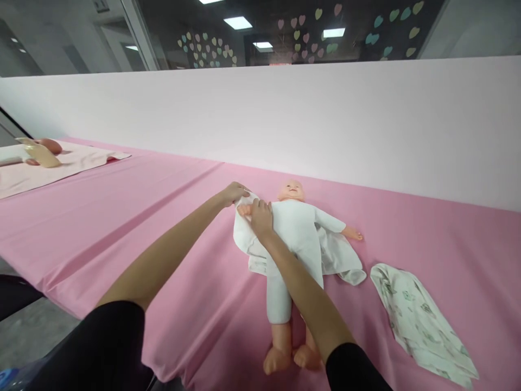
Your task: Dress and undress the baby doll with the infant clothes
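A baby doll [295, 231] with a white cloth body lies on its back, head away from me. White baby clothing [342, 258] is spread beneath it and shows on both sides of its trunk. My left hand [235, 193] pinches the edge of this clothing beside the doll's arm on the left. My right hand [261, 218] is closed around that same arm, close to the doll's small hand [244, 210]. The doll's other arm [352, 233] stretches out to the right, its cloth sleeve uncovered. Below the white legs, its bare feet [277, 359] point toward me.
A folded white cloth with a green leaf print [423, 320] lies to the right on the pink sheet [183, 233]. At the far left, another doll [43, 153] rests on a pale cloth [89, 157]. A white wall [260, 119] borders the table's back.
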Demonstrator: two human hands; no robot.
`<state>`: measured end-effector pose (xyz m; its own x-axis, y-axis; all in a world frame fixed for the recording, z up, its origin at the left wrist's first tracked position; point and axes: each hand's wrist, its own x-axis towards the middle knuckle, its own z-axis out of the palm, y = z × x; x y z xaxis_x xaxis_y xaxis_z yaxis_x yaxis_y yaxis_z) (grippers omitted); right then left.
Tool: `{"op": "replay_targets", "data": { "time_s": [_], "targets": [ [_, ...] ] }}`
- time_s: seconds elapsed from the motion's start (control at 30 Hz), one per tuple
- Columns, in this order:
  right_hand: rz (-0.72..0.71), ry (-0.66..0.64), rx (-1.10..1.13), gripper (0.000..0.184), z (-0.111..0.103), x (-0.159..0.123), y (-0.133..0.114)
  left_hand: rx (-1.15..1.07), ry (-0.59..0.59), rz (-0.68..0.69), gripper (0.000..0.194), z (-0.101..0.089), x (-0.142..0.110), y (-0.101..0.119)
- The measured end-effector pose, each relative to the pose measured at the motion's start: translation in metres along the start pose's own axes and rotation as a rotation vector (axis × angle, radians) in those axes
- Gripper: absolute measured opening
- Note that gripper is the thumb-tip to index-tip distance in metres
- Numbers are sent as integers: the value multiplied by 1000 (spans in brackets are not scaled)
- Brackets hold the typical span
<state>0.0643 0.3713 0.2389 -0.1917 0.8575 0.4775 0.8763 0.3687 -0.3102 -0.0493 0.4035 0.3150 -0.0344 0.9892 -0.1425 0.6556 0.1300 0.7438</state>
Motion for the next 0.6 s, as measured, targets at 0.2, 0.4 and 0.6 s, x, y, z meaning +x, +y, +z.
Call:
{"op": "replay_targets", "data": {
  "time_s": [0.2,0.4,0.6],
  "targets": [
    [111,-144,-134,42,7,-3,-3,-209,-23,75,20,18,-44,24],
    [228,-307,-161,48,18,-3,7,-322,-112,154,20,58,-67,43],
    [268,-261,-130,47,29,-1,17,-364,53,242,23,82,-67,46]
  ]
}}
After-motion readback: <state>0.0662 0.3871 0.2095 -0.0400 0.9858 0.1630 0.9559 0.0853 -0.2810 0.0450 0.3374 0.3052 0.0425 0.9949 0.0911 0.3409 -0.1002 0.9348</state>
